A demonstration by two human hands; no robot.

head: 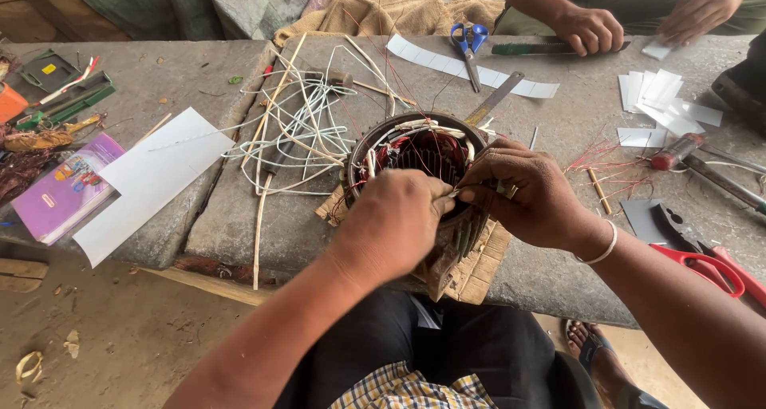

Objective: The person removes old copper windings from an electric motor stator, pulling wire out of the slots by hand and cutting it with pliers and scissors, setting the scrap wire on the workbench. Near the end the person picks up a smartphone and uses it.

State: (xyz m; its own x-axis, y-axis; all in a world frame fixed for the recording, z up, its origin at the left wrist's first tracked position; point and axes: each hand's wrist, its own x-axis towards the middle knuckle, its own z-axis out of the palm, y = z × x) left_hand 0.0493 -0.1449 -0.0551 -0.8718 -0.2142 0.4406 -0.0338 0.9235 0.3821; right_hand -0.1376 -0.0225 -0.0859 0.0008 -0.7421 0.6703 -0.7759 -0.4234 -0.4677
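Where my two hands meet over the round, dark metal motor stator (419, 158) wound with red copper wire, much is hidden from me: my left hand (395, 221) covers the near rim, so I cannot make out the lower windings. That hand is closed, its fingertips pressed together on something thin and pale at the rim; what exactly it grips I cannot tell. My right hand (527, 193), touching the left at the fingertips, is curled with its fingers pinching at the same spot; a white bangle (600, 249) circles its wrist. White sleeving tubes poke from the ribbed stator core, which rests on a frayed woven mat (479, 269) on the rough grey stone slab (239, 217).

Beyond my left hand lies a tangle of white cord and thin cane strips (299, 130). Right of my right hand, red-handled scissors (710, 269) are cut off by the frame edge. Farther off, blue-handled scissors (468, 50) lie on a long white paper strip (471, 70), and another person's hands (590, 30) rest there, arms cropped.
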